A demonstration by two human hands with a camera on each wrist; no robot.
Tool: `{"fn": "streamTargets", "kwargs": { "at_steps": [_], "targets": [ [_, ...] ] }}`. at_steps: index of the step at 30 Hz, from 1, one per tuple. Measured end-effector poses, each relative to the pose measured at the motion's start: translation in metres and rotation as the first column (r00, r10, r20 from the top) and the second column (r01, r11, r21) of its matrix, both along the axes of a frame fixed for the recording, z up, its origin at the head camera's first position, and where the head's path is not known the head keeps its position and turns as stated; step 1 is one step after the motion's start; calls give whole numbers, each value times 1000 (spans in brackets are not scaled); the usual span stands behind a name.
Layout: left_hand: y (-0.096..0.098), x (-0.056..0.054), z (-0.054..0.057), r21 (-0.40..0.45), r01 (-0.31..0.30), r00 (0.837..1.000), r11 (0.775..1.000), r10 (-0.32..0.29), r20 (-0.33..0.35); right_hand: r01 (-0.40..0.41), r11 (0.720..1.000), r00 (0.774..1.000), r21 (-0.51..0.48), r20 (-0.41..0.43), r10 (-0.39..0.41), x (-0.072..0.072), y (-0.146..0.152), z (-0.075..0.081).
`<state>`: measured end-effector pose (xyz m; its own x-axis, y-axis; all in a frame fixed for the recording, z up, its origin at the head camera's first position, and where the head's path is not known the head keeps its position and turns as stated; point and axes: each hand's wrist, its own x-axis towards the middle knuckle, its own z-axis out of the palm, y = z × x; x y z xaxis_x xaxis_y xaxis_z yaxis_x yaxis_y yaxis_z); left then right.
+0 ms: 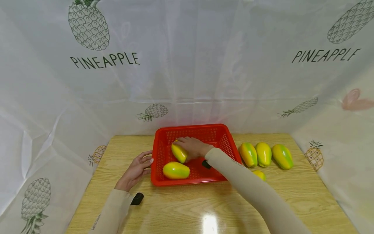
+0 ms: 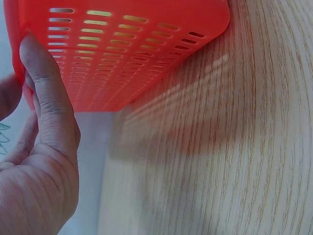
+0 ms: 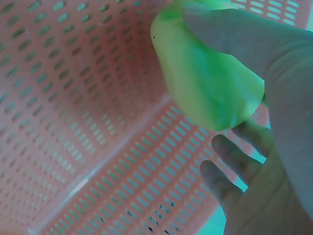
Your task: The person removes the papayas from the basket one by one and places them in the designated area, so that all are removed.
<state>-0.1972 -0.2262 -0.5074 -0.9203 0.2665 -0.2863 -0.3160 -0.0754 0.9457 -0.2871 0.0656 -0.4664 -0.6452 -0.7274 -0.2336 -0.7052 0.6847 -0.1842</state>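
A red perforated plastic basket (image 1: 191, 181) stands on the wooden table. My left hand (image 1: 136, 172) grips the basket's left rim, thumb and fingers on either side of it, as the left wrist view shows. Inside the basket, my right hand (image 1: 193, 148) holds a yellow papaya (image 1: 179, 153) with green streaks, near the left wall. The right wrist view has this papaya (image 3: 200, 73) between the thumb and the fingers, over the slotted basket floor. Another papaya (image 1: 176, 170) lies in the basket's front left corner, nearer to me.
To the right of the basket, three papayas lie in a row, the middle one (image 1: 263, 154) close to its neighbours. One more papaya (image 1: 259, 175) is partly hidden by my right sleeve. A white pineapple-print sheet (image 1: 204, 81) hangs behind and beside the table (image 1: 175, 208).
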Motion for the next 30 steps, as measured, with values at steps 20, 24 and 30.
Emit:
{"fn": "streamTargets", "kwargs": {
  "at_steps": [20,24,30],
  "targets": [
    [0,0,0,19,12,1000,1000,-12,-2,104,979,994,-177,-16,-108,30,71,48],
    [0,0,1,3,10,1000,1000,-10,-2,113,970,990,-214,-57,-128,38,87,53],
    [1,0,2,0,8,1000,1000,-8,4,107,942,982,-319,-112,-150,53,112,63]
  ]
}}
